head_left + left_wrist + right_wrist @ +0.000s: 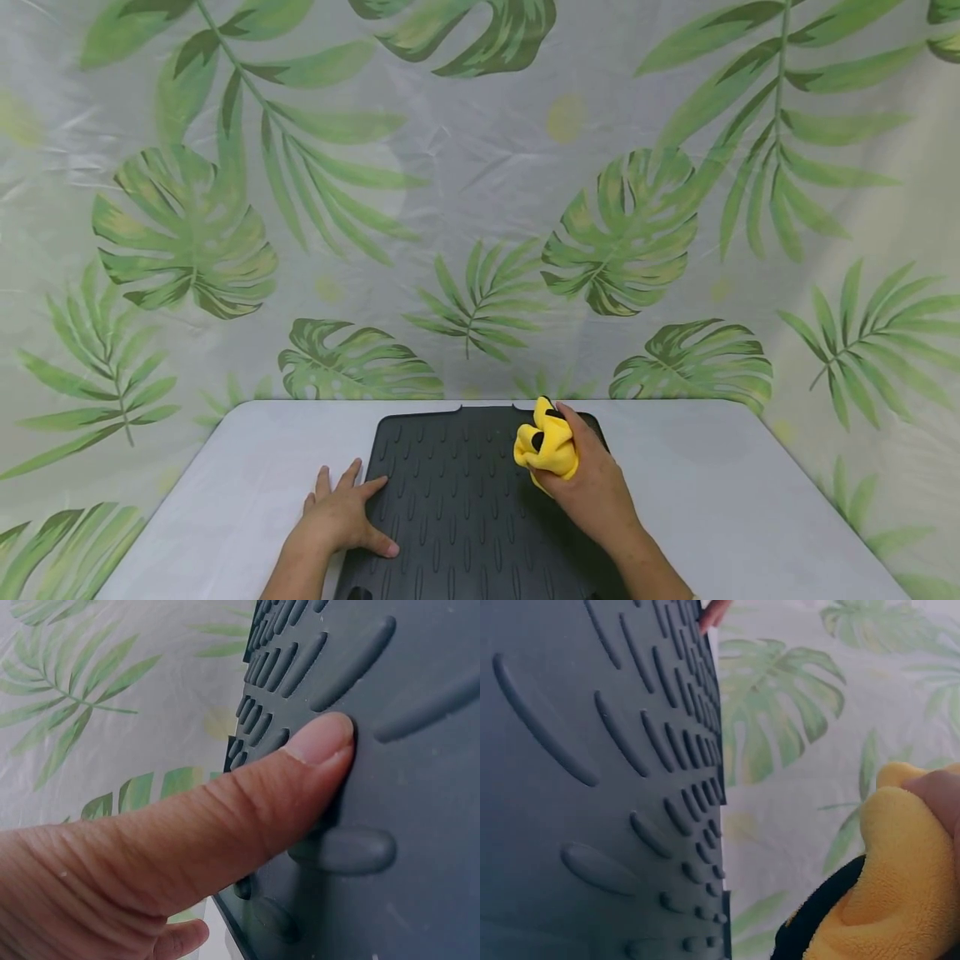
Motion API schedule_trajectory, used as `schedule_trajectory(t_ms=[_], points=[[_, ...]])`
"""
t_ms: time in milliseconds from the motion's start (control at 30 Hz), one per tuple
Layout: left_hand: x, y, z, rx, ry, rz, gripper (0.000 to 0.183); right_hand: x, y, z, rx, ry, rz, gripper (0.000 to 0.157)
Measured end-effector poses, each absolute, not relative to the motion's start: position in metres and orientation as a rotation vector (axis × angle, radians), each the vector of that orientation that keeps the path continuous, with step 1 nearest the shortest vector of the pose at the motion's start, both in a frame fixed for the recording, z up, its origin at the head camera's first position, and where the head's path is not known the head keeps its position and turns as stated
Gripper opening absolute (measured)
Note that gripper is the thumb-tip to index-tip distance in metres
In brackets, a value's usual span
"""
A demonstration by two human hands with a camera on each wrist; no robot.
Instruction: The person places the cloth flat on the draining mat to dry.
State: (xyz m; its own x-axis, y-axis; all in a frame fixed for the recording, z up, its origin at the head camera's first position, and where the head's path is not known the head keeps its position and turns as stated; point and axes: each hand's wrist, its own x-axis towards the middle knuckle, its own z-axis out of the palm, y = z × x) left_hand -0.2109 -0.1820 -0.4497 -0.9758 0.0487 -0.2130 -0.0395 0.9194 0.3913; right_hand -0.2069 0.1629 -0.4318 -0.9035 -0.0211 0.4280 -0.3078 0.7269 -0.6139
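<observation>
A dark grey ridged mat (457, 500), like a rubber floor mat, lies on the white table. My left hand (341, 517) rests on its left edge with fingers spread. In the left wrist view the thumb (240, 810) lies straight against the mat's surface (427, 795) among raised ribs. Over the mat's far right part, my right hand (596, 487) grips a bunched yellow cloth (553, 446) with black edging. The right wrist view shows this fluffy cloth (900, 877) held up, with a gap between it and the mat (540, 817).
White tabletop (697, 492) extends on both sides of the mat. Behind the table hangs a pale sheet (480, 208) printed with green leaves, close to its far edge. Small dark knobs (360, 593) show at the mat's near end.
</observation>
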Motion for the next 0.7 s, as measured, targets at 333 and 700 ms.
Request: schedule_trajectory(t_ms=[333,700], points=[[-0.211,-0.182,-0.450,-0.003,2.864,0.586,0.109,-0.210,0.155,-0.442,0.255,-2.610,0.978,0.096],[-0.211,-0.181,-0.450,-0.003,2.858,0.590,0.109,-0.208,0.148,-0.456,0.316,-2.673,0.917,0.101]])
